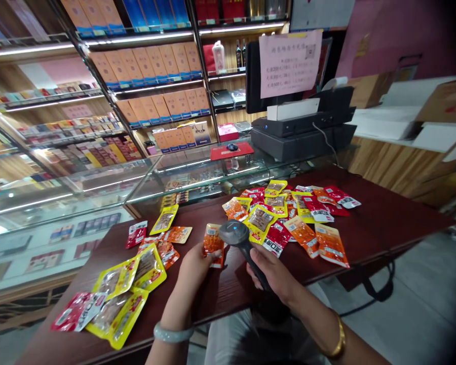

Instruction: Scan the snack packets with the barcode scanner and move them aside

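Note:
My left hand (197, 261) pinches the lower end of an orange snack packet (213, 238) over the dark red tabletop (205, 299). In my right hand (273, 271) is a black barcode scanner (235, 233), my fingers wrapped round its handle. The scanner's head hangs close beside the orange packet's upper right. To the right lies a heap of yellow, red and orange packets, among them a yellow packet (261, 222). Left of my left hand is a looser group, with a yellow packet (150, 267) and a red and white packet (78, 312).
A glass display counter (144, 177) adjoins the table's far side. On it stand a cash register (300, 132), a monitor with a pink paper sign (291, 63), and a mouse (232, 147) on a red pad. Shelves of boxed goods (148, 66) rise behind. Cardboard boxes (372, 88) are at the right.

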Action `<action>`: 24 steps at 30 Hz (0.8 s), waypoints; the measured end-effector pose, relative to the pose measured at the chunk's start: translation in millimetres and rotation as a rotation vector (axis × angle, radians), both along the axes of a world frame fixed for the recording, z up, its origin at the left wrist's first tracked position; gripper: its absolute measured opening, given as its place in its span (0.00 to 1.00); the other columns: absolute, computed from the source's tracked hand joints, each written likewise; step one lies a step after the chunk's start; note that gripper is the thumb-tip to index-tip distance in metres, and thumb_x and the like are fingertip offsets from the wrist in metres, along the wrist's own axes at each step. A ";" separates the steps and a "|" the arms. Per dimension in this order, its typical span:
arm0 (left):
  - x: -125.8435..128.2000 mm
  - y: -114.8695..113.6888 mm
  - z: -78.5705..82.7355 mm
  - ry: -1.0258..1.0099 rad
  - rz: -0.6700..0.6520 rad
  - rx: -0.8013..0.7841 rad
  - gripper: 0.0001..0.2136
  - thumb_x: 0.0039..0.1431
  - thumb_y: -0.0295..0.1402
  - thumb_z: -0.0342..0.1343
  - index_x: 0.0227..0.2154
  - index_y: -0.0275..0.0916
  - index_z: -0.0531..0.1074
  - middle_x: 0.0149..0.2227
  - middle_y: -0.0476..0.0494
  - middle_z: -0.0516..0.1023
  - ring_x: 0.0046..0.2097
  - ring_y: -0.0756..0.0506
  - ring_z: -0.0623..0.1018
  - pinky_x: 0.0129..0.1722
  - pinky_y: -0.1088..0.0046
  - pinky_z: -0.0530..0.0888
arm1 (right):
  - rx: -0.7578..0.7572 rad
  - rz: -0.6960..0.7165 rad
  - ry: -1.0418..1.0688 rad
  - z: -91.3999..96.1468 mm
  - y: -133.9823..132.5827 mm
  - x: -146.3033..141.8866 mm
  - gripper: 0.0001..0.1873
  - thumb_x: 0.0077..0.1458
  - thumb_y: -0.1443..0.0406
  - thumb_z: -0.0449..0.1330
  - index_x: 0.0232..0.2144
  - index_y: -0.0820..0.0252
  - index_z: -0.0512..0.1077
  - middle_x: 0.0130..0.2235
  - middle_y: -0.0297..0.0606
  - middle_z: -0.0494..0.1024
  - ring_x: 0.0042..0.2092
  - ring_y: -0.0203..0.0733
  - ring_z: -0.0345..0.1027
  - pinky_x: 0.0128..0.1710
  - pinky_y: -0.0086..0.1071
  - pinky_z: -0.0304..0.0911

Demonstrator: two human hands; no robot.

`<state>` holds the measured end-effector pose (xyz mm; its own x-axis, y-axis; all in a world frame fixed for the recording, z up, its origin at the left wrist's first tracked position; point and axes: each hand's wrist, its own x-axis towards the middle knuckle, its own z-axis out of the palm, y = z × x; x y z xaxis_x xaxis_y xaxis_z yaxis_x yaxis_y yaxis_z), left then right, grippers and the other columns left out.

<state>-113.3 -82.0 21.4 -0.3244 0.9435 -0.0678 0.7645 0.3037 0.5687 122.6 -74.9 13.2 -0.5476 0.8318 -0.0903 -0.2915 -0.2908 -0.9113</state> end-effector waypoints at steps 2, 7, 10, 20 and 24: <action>5.9 2.1 1.0 -0.066 -0.036 0.020 0.14 0.54 0.43 0.60 0.38 0.40 0.77 0.36 0.41 0.84 0.39 0.39 0.82 0.37 0.71 0.71 | 0.002 0.010 0.010 1.9 -0.1 0.7 0.29 0.54 0.39 0.61 0.41 0.56 0.68 0.20 0.23 0.65 0.18 0.30 0.53 0.18 0.24 0.53; 12.5 5.2 0.5 -0.090 -0.098 0.041 0.11 0.54 0.40 0.59 0.36 0.39 0.77 0.37 0.41 0.84 0.39 0.40 0.82 0.37 0.71 0.70 | 0.011 0.039 0.020 1.2 -0.6 1.3 0.27 0.55 0.40 0.61 0.38 0.56 0.67 0.19 0.23 0.64 0.18 0.29 0.52 0.18 0.24 0.53; 14.1 10.2 1.0 -0.056 -0.067 0.015 0.11 0.55 0.39 0.59 0.38 0.38 0.77 0.37 0.40 0.84 0.39 0.40 0.82 0.37 0.70 0.70 | 0.022 0.033 0.012 -1.6 0.8 3.7 0.27 0.55 0.40 0.61 0.37 0.57 0.67 0.19 0.23 0.64 0.17 0.29 0.53 0.17 0.24 0.53; 60.5 78.2 10.0 -0.370 -0.235 0.227 0.26 0.54 0.30 0.62 0.57 0.37 0.71 0.46 0.37 0.83 0.37 0.44 0.81 0.42 0.66 0.76 | -0.016 -0.213 -0.025 10.5 14.6 15.2 0.29 0.54 0.38 0.61 0.30 0.57 0.64 0.20 0.26 0.66 0.18 0.29 0.56 0.18 0.24 0.55; 23.6 70.6 12.8 -0.044 -0.207 0.307 0.31 0.57 0.37 0.63 0.63 0.39 0.66 0.58 0.33 0.76 0.56 0.37 0.78 0.57 0.61 0.71 | -0.011 -0.194 -0.023 10.0 15.6 16.6 0.29 0.54 0.39 0.61 0.28 0.56 0.62 0.20 0.25 0.65 0.18 0.29 0.56 0.18 0.25 0.55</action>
<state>-89.8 -11.4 34.2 -0.1278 0.9674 0.2188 0.7643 -0.0445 0.6433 139.2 -59.3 23.2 -0.3744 0.9206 -0.1109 -0.3225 -0.2414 -0.9153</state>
